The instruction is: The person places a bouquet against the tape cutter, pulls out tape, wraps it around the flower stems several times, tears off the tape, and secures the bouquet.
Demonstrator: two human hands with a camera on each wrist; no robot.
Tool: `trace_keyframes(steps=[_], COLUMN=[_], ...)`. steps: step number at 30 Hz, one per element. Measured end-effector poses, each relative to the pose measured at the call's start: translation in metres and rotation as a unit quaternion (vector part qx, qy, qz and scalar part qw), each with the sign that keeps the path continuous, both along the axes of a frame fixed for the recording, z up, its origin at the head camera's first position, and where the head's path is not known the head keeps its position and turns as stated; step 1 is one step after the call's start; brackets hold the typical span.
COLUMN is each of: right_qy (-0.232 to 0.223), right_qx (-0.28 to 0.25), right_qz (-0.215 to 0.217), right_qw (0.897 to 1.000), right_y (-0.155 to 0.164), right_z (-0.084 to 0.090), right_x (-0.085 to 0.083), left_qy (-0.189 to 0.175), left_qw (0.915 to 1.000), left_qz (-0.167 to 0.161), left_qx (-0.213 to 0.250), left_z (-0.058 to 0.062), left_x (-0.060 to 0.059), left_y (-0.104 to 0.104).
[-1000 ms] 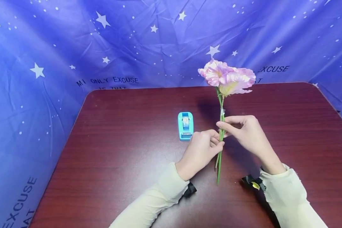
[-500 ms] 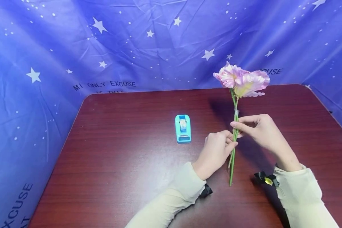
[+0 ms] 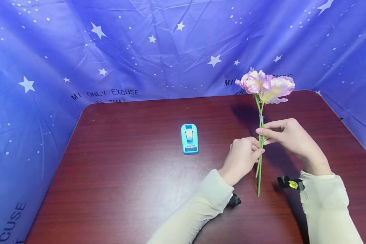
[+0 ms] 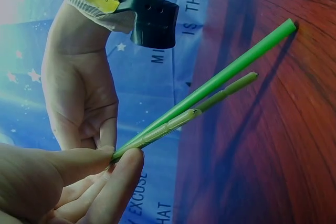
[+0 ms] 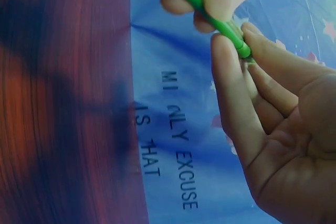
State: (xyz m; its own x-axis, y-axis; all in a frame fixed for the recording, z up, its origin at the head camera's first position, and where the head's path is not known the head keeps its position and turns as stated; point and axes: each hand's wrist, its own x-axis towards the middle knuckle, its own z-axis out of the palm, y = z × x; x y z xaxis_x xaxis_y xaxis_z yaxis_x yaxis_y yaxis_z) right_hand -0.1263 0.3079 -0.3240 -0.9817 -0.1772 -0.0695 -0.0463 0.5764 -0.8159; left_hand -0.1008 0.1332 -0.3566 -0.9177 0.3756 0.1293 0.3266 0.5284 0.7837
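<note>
A small bunch of pink-and-white flowers (image 3: 274, 87) stands upright on green stems (image 4: 220, 80), blooms toward the back. My right hand (image 3: 299, 140) pinches the stems between thumb and fingers, partway below the blooms. Just lower, the left hand (image 3: 241, 157) pinches the same stems between its thumb and curled fingers. In the left wrist view three stem ends of unequal length stick out past the left fingers (image 4: 123, 182), close over the table. A clear glint (image 3: 262, 118) shows on the stems right above the right hand. The right wrist view shows both hands' fingertips near each other on the stems.
A light blue tape dispenser (image 3: 189, 139) with a roll in it stands on the dark red wooden table (image 3: 125, 169), left of the hands. Behind the table hangs a blue star-printed cloth (image 3: 158, 61). Each wrist carries a black strap mount (image 3: 291, 183).
Both hands have carried the flowers to the right over the table, keeping their pinch. The head view has shifted slightly, so the dispenser appears farther left.
</note>
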Motion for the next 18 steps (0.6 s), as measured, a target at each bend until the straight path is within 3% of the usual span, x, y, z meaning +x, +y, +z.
trace_keyframes(steps=[4,9,13,18], right_qy=[-0.004,-0.01,-0.021,-0.045], right_qx=[0.001,0.026,0.073,0.092], right_qz=[-0.002,0.013,0.013,0.009], right_qw=[1.0,1.0,0.997,0.995], right_y=[0.008,0.014,0.015,0.013], right_z=[-0.003,-0.009,-0.013,-0.016], right_x=[-0.001,-0.003,-0.005,-0.009], left_qy=[0.002,-0.045,-0.089,-0.139], left_qw=[1.0,0.9977,0.9909,0.9772], left_qz=[0.003,0.011,0.013,0.012], left_qx=[0.001,0.049,0.1,0.16], left_z=[-0.003,-0.013,-0.023,-0.033], left_x=[0.0,0.004,0.004,-0.002], left_y=[0.01,0.021,0.026,0.026])
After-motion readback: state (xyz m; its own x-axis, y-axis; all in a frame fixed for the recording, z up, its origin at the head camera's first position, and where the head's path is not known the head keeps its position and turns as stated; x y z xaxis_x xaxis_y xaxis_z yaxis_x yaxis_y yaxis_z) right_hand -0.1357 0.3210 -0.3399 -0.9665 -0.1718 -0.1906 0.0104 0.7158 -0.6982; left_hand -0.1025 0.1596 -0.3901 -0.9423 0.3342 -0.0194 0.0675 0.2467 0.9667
